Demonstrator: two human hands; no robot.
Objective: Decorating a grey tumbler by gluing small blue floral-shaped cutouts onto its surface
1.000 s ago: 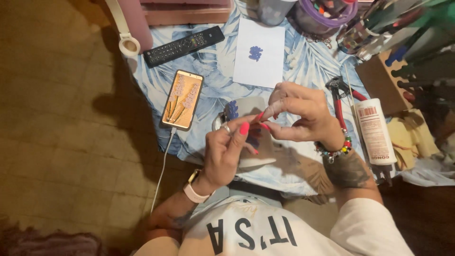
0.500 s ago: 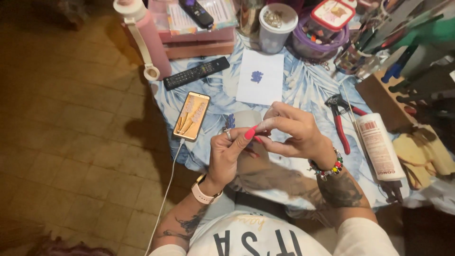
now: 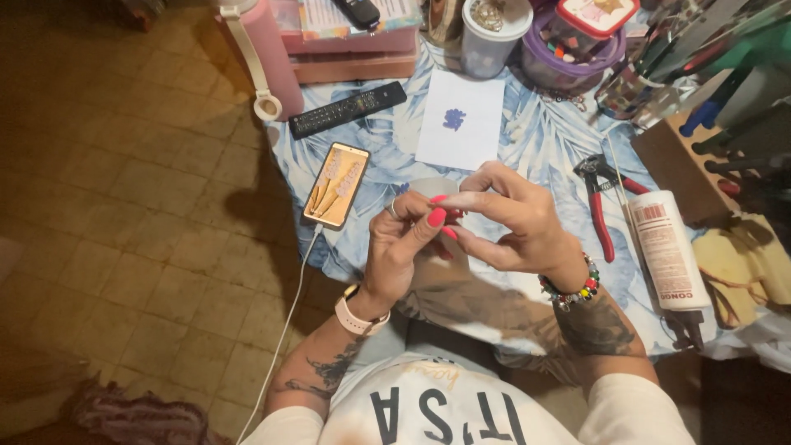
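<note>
My left hand (image 3: 402, 243) and my right hand (image 3: 515, 222) meet at the fingertips above the near edge of a table with a blue leaf-print cloth (image 3: 535, 140). The thumbs and forefingers, with pink nails, pinch together; whatever lies between them is too small to make out. A pale grey rounded thing (image 3: 428, 186) shows just behind the fingers. My left wrist wears a pale watch (image 3: 356, 315), my right wrist a bead bracelet (image 3: 571, 288).
A phone (image 3: 336, 184) with a lit screen and white cable (image 3: 284, 330) lies left of the hands. Beyond are a black remote (image 3: 348, 109) and white paper with a blue patch (image 3: 461, 124). Red-handled pliers (image 3: 600, 198), a white bottle (image 3: 671, 247), a pink flask (image 3: 259, 49) and tubs (image 3: 488, 33) surround them.
The view has shifted so more of the table's far side shows. My hands stay joined at the fingertips, with only small finger movements.
</note>
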